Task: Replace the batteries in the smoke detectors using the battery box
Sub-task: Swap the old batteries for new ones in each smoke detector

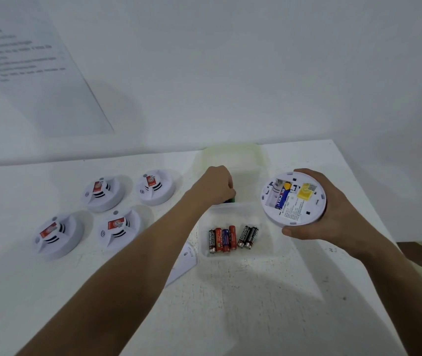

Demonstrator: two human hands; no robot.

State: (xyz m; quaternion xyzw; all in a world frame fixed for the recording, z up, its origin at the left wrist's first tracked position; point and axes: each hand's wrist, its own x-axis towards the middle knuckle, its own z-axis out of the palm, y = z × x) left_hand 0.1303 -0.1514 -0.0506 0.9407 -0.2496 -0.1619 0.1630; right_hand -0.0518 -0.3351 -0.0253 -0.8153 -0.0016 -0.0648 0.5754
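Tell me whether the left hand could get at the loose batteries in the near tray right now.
Probably yes. The batteries lie uncovered in the open tray, just below the left hand, with nothing over them.

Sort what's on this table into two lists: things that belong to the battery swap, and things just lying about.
Part of the job:
- open detector held in the right hand
- battery box, left hand reaching in
- tray of loose batteries
- four detectors on the table

Lying about:
- printed sheet on the wall
- white cover piece beside the tray
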